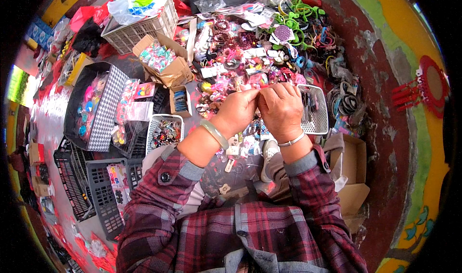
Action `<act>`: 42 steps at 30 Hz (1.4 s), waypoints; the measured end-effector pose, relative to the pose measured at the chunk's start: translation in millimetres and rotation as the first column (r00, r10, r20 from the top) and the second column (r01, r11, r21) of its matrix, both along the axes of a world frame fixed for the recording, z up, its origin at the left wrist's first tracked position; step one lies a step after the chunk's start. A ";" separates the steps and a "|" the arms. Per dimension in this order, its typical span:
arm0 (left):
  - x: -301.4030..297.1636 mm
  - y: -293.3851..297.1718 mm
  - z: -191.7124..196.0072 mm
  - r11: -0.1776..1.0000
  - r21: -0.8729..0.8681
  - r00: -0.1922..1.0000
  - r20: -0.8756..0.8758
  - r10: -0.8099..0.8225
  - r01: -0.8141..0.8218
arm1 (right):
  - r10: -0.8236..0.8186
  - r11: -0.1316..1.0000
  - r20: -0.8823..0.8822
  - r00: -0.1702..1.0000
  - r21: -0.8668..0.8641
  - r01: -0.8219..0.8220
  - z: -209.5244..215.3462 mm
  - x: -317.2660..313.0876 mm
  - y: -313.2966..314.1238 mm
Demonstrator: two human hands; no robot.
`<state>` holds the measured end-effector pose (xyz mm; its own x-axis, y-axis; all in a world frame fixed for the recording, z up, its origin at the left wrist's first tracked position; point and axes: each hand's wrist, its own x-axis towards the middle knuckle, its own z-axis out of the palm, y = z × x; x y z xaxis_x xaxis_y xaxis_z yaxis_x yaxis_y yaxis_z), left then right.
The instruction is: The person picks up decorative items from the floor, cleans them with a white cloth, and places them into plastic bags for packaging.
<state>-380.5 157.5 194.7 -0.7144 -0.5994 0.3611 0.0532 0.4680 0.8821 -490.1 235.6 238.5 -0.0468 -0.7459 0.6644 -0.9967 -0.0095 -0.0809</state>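
Note:
My left hand, with a pale bangle on its wrist, is closed in a pinch. My right hand, wearing a silver bracelet, has its fingers curled beside it. The two meet at thumbs and fingertips above a heap of hair accessories. A speck of pink or red shows by the fingertips, but whatever they hold is too small and hidden to name. Close to my right hand stands a white basket with dark small items in it.
At left are another white basket, a cardboard box of wrapped pieces, a houndstooth-patterned box and a grey crate. Green headbands lie at the back. An open carton sits at right, near a red wall.

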 end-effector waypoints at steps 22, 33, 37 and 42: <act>29.7 -55.2 5.2 0.530 0.840 0.964 -0.226 0.140 0.120 | 0.420 0.900 0.896 -0.143 -0.390 0.194 3.9 -73.5 22.0; 33.3 -58.3 12.2 0.530 0.846 0.947 -0.214 0.239 0.058 | -0.222 0.773 0.875 0.430 0.427 -0.469 20.5 -40.4 23.0; 31.3 -60.9 7.3 0.526 0.848 0.958 -0.198 0.207 0.062 | -0.225 0.876 0.918 0.327 0.338 -0.344 6.5 -40.9 18.1; 31.5 -55.5 15.8 0.534 0.838 0.964 -0.223 0.144 0.114 | -0.026 0.868 0.920 0.391 0.215 -0.447 6.3 -48.9 16.6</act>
<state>-349.1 102.0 210.5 -0.6704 -0.7240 -0.1625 0.3165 -0.4771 0.8199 -539.0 252.3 244.8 -0.2194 -0.9755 0.0147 -0.3205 0.0579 -0.9455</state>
